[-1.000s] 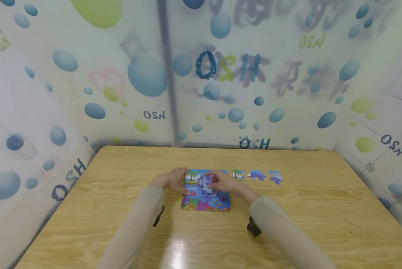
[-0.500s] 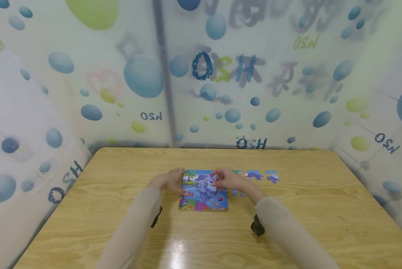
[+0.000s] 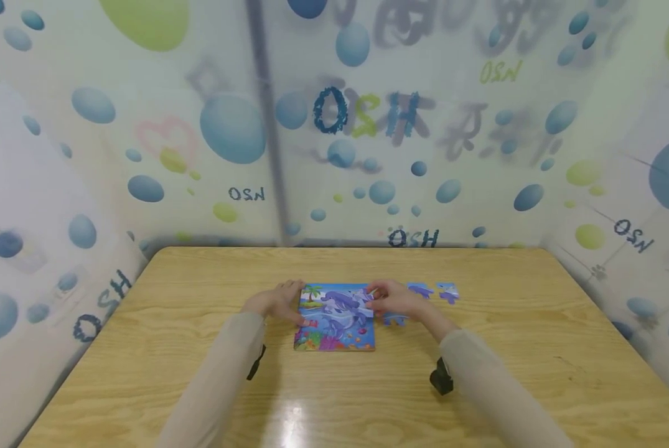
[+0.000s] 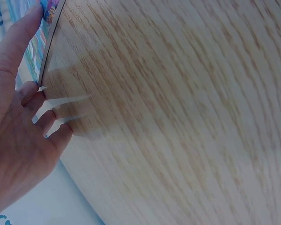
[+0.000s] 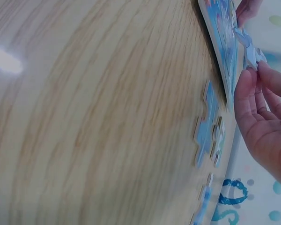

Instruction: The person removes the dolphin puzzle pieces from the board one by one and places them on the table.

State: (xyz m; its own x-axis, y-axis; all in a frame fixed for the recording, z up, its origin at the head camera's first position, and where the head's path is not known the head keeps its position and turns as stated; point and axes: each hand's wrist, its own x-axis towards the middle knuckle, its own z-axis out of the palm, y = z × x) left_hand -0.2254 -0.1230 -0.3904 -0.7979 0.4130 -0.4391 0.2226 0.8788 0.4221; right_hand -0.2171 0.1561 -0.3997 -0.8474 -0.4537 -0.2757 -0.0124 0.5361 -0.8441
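A flat puzzle board [image 3: 330,342] with dolphins, a palm tree and corals lies on the wooden table. My left hand [image 3: 274,303] is spread along its left side, thumb on the printed face and fingertips [image 4: 61,136] at the edge. Over the board's right part, my right hand [image 3: 400,300] pinches a purple and white puzzle piece [image 5: 249,49] between thumb and fingers. That piece is tilted and raised above the picture. Its outline blends with the printing in the head view.
Right of the board lie several loose puzzle pieces, among them a purple dolphin piece [image 3: 421,290], a white and purple piece [image 3: 448,292] and a blue piece [image 3: 394,319]. Behind the table [image 3: 200,267] stands a wall [image 3: 289,37] with printed bubbles.
My right hand has moved right across the board with the pinched piece, uncovering more of the dolphin picture. The left hand stays at the board's left edge. The head view has shifted slightly.
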